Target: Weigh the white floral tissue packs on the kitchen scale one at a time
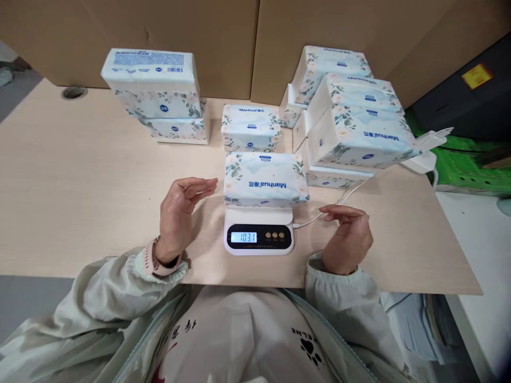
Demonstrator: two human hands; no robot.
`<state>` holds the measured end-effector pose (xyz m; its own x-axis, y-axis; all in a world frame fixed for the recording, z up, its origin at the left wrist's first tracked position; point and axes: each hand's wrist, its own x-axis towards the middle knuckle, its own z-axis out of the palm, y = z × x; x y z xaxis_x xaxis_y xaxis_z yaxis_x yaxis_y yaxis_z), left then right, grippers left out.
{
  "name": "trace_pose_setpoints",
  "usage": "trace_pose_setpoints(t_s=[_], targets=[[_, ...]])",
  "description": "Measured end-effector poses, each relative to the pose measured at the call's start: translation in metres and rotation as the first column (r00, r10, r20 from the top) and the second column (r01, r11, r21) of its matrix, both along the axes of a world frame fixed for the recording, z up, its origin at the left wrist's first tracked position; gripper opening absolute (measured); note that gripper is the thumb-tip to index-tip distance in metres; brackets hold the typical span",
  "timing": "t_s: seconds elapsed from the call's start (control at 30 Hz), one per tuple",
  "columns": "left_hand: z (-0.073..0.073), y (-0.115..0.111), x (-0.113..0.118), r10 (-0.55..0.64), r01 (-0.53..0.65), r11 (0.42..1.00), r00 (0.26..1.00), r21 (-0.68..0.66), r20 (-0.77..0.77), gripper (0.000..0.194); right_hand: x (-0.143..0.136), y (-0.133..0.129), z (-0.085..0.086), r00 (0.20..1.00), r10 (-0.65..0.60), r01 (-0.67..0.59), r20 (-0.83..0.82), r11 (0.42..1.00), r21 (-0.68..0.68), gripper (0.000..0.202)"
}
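A tissue pack [265, 181] with a floral print lies on the white digital scale [258, 215], whose lit display reads 103.1 or 1031; the decimal point is hard to make out. To the left of the pack, my left hand [181, 213] hovers with fingers stretched toward it, apart from it and holding nothing. My right hand [346, 236] is on the other side, fingers extended, also without anything in it. It is close to the white cable [319, 217] that runs from the scale; whether it touches the cable, I cannot tell.
Stacked tissue packs [171, 101] stand at the back left, and a larger pile [359, 133] is at the back right. A single pack [250, 127] sits behind the scale. Cardboard [179, 42] walls off the table's back edge. A cable hole [74, 93] is at the far left.
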<state>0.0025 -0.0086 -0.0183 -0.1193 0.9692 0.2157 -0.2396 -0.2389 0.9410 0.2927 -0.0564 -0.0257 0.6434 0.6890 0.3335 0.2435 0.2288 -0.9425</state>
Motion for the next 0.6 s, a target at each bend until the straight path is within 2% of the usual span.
trace_pose_setpoints(t_s=[0.13,0.23,0.33,0.43,0.5,0.6], targets=[[-0.001,-0.003,0.0,-0.035,0.036,0.999,0.998,0.009,-0.048,0.042,0.003,-0.003,0.009,0.983,0.182,-0.181,0.004,0.98,-0.084,0.052],[-0.002,-0.004,0.0,-0.064,0.066,0.997,0.995,0.032,-0.071,0.045,0.007,-0.003,0.018,0.962,0.271,-0.265,0.024,0.954,-0.139,0.053],[-0.004,-0.005,0.001,-0.114,0.117,0.993,0.989,0.028,-0.092,0.044,0.01,0.001,0.023,0.92,0.392,-0.386,-0.013,0.899,-0.207,0.055],[-0.003,-0.006,0.004,-0.17,0.171,0.985,0.982,0.002,-0.082,0.045,0.006,0.007,0.033,0.852,0.522,-0.515,-0.051,0.816,-0.264,0.058],[0.002,-0.006,0.003,-0.107,0.111,0.992,0.991,0.052,-0.077,0.044,-0.005,0.012,0.048,0.802,0.596,-0.58,-0.036,0.762,-0.287,0.055],[0.014,0.001,-0.011,0.12,-0.111,0.975,0.992,0.191,-0.036,0.045,-0.036,0.027,0.081,0.667,0.744,-0.703,0.034,0.644,-0.302,0.052]])
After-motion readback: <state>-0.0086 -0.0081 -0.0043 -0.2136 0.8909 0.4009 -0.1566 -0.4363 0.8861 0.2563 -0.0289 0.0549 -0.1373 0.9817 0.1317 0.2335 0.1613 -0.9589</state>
